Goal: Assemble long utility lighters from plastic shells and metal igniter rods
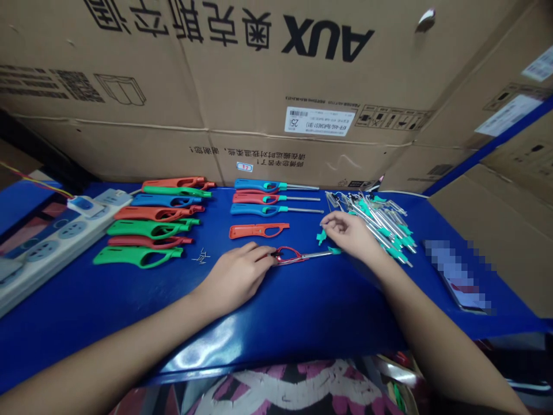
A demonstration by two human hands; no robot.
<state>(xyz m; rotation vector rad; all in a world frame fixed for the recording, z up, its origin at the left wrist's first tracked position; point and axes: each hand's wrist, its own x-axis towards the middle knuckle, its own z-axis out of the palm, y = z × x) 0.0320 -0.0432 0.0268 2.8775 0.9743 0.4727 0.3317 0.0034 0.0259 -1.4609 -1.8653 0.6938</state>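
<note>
My left hand (242,275) is closed over the handle end of a red lighter shell (288,255), whose metal rod (317,254) points right. A teal piece (334,251) lies by the rod's tip. My right hand (349,233) is raised just above, thumb and fingers pinched together; what they hold, if anything, is too small to name. Beside its fingertips is another teal piece (321,237). Behind my left hand lies an orange half shell (259,230). A pile of metal rods with teal parts (384,225) lies right of my right hand.
Red, green and blue handle shells (149,229) are stacked in a column at the left, near small pins (202,256). Three lighters with rods (259,198) lie at the back. A power strip (64,242), a phone (460,276) and a cardboard wall (242,75) border the blue table (302,311).
</note>
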